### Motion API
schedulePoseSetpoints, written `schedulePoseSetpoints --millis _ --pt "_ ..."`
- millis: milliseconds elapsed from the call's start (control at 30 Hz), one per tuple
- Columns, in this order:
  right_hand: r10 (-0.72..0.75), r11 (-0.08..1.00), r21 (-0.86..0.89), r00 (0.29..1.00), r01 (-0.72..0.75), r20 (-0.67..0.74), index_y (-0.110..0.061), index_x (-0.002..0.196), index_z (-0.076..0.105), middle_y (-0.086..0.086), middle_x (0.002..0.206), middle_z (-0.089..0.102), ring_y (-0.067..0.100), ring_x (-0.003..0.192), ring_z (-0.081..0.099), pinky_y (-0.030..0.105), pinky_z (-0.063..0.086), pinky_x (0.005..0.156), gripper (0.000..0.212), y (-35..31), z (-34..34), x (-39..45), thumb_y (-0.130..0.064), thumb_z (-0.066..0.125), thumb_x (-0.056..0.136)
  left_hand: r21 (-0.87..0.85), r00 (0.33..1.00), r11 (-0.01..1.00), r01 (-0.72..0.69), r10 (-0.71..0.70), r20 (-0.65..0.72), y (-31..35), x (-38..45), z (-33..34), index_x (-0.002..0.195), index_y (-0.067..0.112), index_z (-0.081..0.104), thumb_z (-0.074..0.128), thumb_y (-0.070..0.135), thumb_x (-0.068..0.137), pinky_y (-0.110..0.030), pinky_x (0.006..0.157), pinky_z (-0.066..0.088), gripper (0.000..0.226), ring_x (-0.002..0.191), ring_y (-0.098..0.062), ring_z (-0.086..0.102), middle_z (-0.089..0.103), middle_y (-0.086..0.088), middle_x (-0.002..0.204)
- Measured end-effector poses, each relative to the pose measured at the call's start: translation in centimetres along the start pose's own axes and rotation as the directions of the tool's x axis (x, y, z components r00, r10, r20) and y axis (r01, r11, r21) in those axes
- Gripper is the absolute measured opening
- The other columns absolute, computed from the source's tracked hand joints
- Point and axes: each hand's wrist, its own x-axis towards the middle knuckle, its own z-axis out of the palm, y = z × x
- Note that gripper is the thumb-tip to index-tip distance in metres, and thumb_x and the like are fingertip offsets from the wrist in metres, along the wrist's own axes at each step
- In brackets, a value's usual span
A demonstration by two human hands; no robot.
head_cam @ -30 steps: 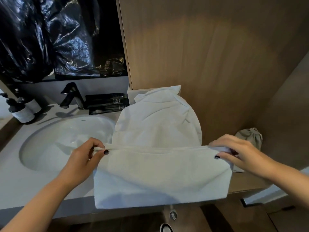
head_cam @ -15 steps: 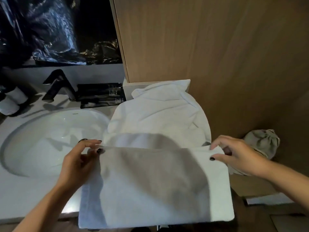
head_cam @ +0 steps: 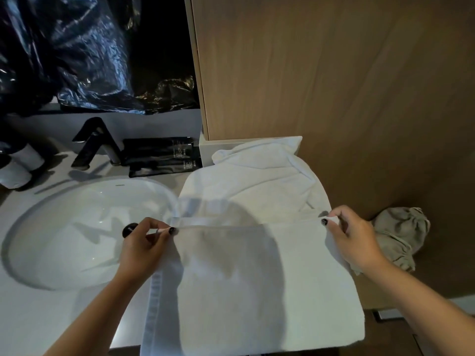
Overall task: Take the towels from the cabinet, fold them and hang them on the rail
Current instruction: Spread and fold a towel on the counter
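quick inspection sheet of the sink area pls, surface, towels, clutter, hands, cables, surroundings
surface: pale counter with an oval sink.
job's things: white towel folded over the counter edge; rumpled white towel behind it.
clutter: grey cloth bundle, two bottles, dark packets.
hands: left hand and right hand each pinch a top corner of the folded towel.
cables: nothing seen.
surroundings: black tap, wood panel, black plastic sheet.

Single head-worn wide-angle view, looking forward and steeply down from close above the worktop [head_cam: 38, 317], with the sink [head_cam: 77, 227] at left, a wooden cabinet panel [head_cam: 334, 86] filling the upper right, both forearms entering from the lower edge.
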Motion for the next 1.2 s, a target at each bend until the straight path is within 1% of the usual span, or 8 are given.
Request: schedulePoseSetpoints --millis 367,533,633,800,900,1033,1133,1200 --pt "0.074 0.995 0.075 0.984 -0.063 -0.163 -0.014 0.084 0.059 -0.009 0.067 0.056 -0.001 0.061 0.052 0.008 0.037 0.056 0.014 1.5 3.8 2.8 -0.003 0.063 0.092 0.044 0.995 0.994 0.096 -0.095 -0.018 -1.2 3.6 3.2 0.090 0.012 0.054 0.065 0.016 0.094 -0.022 0.063 0.043 0.012 0.075 -0.012 0.057 0.061 0.006 0.079" --pt "0.185 0.978 0.131 0.964 -0.162 -0.193 -0.010 0.088 0.059 -0.011 0.068 0.052 0.002 0.060 0.050 0.011 0.037 0.058 0.013 2.3 5.9 3.2 0.003 0.061 0.090 0.049 0.987 0.986 0.160 -0.158 -0.029 -2.1 3.9 5.5 0.097 0.013 0.050 0.060 0.017 0.095 -0.032 0.067 0.041 0.010 0.081 -0.022 0.057 0.060 0.000 0.085" --pt "0.328 0.921 0.285 0.923 -0.265 -0.201 -0.014 0.099 0.055 0.003 0.082 0.058 0.010 0.069 0.052 0.012 0.041 0.061 0.020 2.3 6.3 2.8 -0.004 0.068 0.088 0.034 0.975 0.975 0.218 -0.217 -0.041 -2.5 3.7 5.9 0.107 0.017 0.050 0.063 0.028 0.093 -0.036 0.078 0.044 0.022 0.090 -0.026 0.057 0.060 -0.007 0.101" --pt "0.492 0.825 0.361 0.867 -0.435 -0.077 -0.018 0.083 0.062 0.012 0.094 0.065 0.026 0.084 0.061 0.037 0.048 0.076 0.018 3.6 5.9 1.9 -0.030 0.076 0.084 0.082 0.940 0.938 0.338 -0.340 0.012 -3.8 3.8 5.5 0.115 0.014 0.056 0.065 0.057 0.082 -0.043 0.084 0.052 0.055 0.090 -0.028 0.062 0.059 -0.013 0.107" --pt "0.523 0.719 0.503 0.850 -0.479 0.061 -0.013 0.080 0.066 0.012 0.084 0.068 0.025 0.077 0.060 0.035 0.046 0.072 0.014 2.8 5.1 1.7 -0.023 0.073 0.088 0.038 0.939 0.941 0.338 -0.339 0.052 -3.0 3.6 5.2 0.108 0.012 0.056 0.068 0.043 0.088 -0.040 0.079 0.052 0.038 0.088 -0.027 0.063 0.064 -0.009 0.094" --pt "0.521 0.614 0.543 0.811 -0.573 0.267 -0.011 0.097 0.073 0.014 0.095 0.075 0.028 0.083 0.069 0.041 0.055 0.077 0.017 1.6 3.3 1.1 -0.026 0.072 0.089 -0.092 0.970 0.966 0.242 -0.239 0.050 -1.5 3.0 4.4 0.092 0.013 0.058 0.070 0.026 0.090 -0.041 0.075 0.051 0.018 0.079 -0.022 0.063 0.065 -0.004 0.084" --pt "0.500 0.669 0.521 0.840 -0.530 0.212 -0.011 0.088 0.073 0.005 0.074 0.074 0.015 0.063 0.066 0.026 0.051 0.061 0.015 0.3 2.2 0.1 -0.025 0.071 0.090 -0.219 0.983 0.959 0.181 -0.177 0.039 -0.9 1.7 3.1 0.089 0.013 0.056 0.070 0.024 0.091 -0.036 0.072 0.048 0.017 0.076 -0.017 0.058 0.062 -0.001 0.081" --pt "0.492 0.702 0.538 0.864 -0.465 0.105 -0.014 0.087 0.075 0.006 0.081 0.075 0.019 0.073 0.067 0.032 0.053 0.071 0.009 -0.7 1.8 -0.8 -0.023 0.072 0.089 -0.248 0.991 0.960 0.130 -0.129 0.019 -0.3 0.8 2.2 0.089 0.013 0.055 0.072 0.027 0.089 -0.032 0.070 0.046 0.022 0.073 -0.014 0.056 0.060 0.000 0.080"
